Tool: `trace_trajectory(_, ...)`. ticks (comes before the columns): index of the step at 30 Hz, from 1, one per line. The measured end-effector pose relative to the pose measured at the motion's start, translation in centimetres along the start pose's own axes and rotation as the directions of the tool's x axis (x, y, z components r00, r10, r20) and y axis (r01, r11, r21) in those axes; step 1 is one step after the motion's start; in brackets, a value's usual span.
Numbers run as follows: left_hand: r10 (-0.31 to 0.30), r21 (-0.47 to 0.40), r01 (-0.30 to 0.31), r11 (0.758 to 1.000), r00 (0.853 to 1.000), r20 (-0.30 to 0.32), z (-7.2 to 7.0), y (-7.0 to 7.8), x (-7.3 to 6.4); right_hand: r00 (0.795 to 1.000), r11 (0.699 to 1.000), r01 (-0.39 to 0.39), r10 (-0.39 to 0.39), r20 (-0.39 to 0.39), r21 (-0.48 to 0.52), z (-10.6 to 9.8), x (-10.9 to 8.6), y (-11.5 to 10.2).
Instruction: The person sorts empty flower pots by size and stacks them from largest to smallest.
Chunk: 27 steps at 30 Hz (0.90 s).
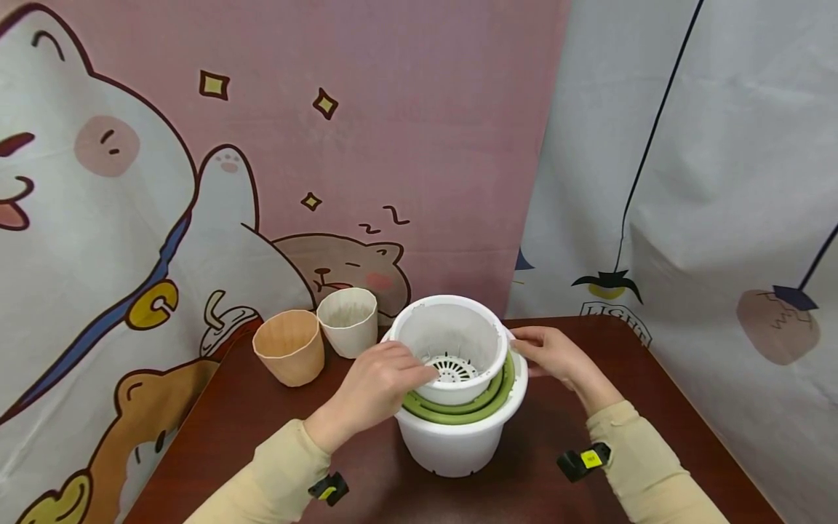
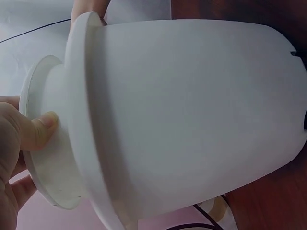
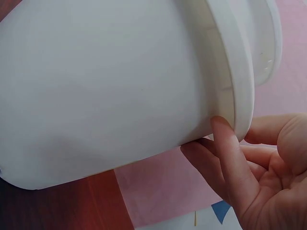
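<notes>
A large white flowerpot [image 1: 452, 451] stands upright on the table. Nested in it are green pots, whose rims [image 1: 458, 418] show as two rings. On top sits a smaller white flowerpot [image 1: 448, 327] with a slotted bottom, its upper part rising above the big rim. My left hand [image 1: 388, 380] pinches the near left rim of this small pot, the thumb [image 2: 45, 127] on its outer wall. At the far right, my right hand [image 1: 553, 354] holds the rim of the large pot, with fingers [image 3: 230, 163] under and over the lip.
To the left on the dark red-brown table [image 1: 262, 466] stand an orange pot [image 1: 297, 364] and an off-white pot [image 1: 353, 336], close together. A cartoon-printed cloth [image 1: 445, 145] hangs behind the table, and a pale cloth [image 1: 720, 182] hangs on the right.
</notes>
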<state>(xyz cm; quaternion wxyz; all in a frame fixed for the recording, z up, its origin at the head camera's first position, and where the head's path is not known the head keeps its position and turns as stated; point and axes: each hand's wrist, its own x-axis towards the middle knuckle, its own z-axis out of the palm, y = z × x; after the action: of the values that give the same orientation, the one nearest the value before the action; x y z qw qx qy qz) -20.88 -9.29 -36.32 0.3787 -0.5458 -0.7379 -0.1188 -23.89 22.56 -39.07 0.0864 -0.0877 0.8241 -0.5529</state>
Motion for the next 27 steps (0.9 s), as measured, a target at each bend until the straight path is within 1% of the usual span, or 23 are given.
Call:
trace_trajectory(7, 0.01, 0.017, -0.01, 1.0, 1.0, 0.017, 0.6, 0.2, -0.4, 1.0, 1.0, -0.022, 0.022, -0.012, -0.005, -0.1, 0.1, 0.1)
trace_trajectory(13, 0.011, 0.03, -0.012, 0.999, 0.999, 0.036, 1.0, 0.4, -0.8, 1.0, 1.0, -0.021, 0.021, -0.012, -0.003, -0.1, 0.1, 0.1)
trace_trajectory(20, 0.005, 0.032, -0.007, 0.999, 0.998, 0.058, 1.3, 0.4, -1.0, 1.0, 1.0, 0.002, -0.002, 0.008, 0.012, 0.0, 0.0, 0.1)
trace_trajectory(23, 0.004, 0.033, -0.006, 0.999, 0.998, 0.069, 1.4, 0.5, -1.0, 1.0, 1.0, -0.002, 0.002, 0.007, 0.014, 0.0, 0.0, 0.1)
trace_trajectory(27, -0.014, 0.019, 0.012, 1.0, 0.996, 0.09, 1.4, 0.7, -1.0, 1.0, 1.0, -0.011, 0.011, -0.001, 0.009, -0.1, 0.1, 0.2)
